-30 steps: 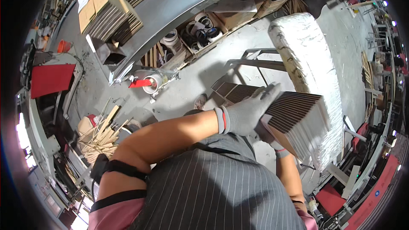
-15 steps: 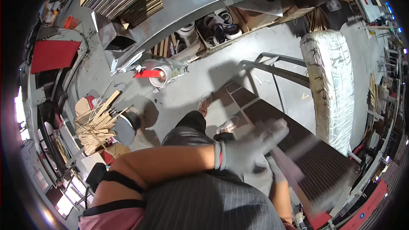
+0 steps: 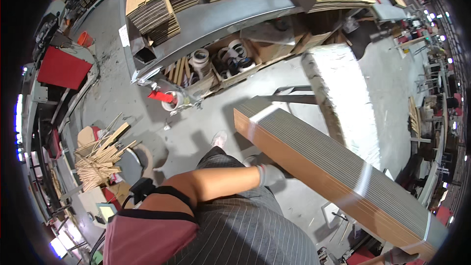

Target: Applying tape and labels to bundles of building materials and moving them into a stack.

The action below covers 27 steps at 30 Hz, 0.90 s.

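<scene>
A long bundle of flat cardboard sheets (image 3: 314, 154), strapped with white bands, slants from the middle of the view to the lower right. Its brown side faces me and its ridged edges face up; it appears raised off the floor. My left hand (image 3: 272, 174), in a grey glove, reaches under the bundle's lower side toward its far end, with the fingers hidden beneath it. At the near end, my gloved right hand (image 3: 401, 256) grips the lower corner, only partly in view.
Ahead stands a metal workbench (image 3: 216, 17) with cardboard stacks (image 3: 152, 17) on top. A silvery wrapped block (image 3: 346, 98) stands beyond the bundle. A white bucket (image 3: 171, 100) and a pile of wood strips (image 3: 100, 162) are to the left.
The bundle has come up and turned its brown side toward me. My left hand has gone from above it to beneath its side; my right hand now shows at its near end.
</scene>
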### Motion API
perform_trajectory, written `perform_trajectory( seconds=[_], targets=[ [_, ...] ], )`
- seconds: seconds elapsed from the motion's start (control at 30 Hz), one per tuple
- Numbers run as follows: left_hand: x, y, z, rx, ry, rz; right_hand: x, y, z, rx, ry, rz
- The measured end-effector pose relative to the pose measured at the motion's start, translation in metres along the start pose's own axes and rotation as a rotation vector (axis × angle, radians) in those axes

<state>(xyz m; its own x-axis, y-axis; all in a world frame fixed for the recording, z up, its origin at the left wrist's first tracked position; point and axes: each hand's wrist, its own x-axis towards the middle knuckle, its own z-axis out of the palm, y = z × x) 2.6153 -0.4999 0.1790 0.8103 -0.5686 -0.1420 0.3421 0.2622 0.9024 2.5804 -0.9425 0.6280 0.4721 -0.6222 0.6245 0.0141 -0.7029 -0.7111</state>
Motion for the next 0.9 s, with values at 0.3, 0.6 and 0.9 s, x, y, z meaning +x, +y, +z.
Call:
perform_trajectory(
  seconds=[0.3,0.6,0.9],
  targets=[
    [-0.007,0.269,0.075,-0.29,-0.23,0.165,-0.101,0.108,0.013,-0.047,-0.06,0.389],
    [0.013,0.336,0.027,-0.111,-0.275,0.14,-0.188,0.1,0.098,-0.144,-0.275,0.645],
    [0.106,0.353,-0.106,-0.877,-0.002,0.339,-0.217,0.054,0.218,-0.185,-0.407,0.798]
  ],
)
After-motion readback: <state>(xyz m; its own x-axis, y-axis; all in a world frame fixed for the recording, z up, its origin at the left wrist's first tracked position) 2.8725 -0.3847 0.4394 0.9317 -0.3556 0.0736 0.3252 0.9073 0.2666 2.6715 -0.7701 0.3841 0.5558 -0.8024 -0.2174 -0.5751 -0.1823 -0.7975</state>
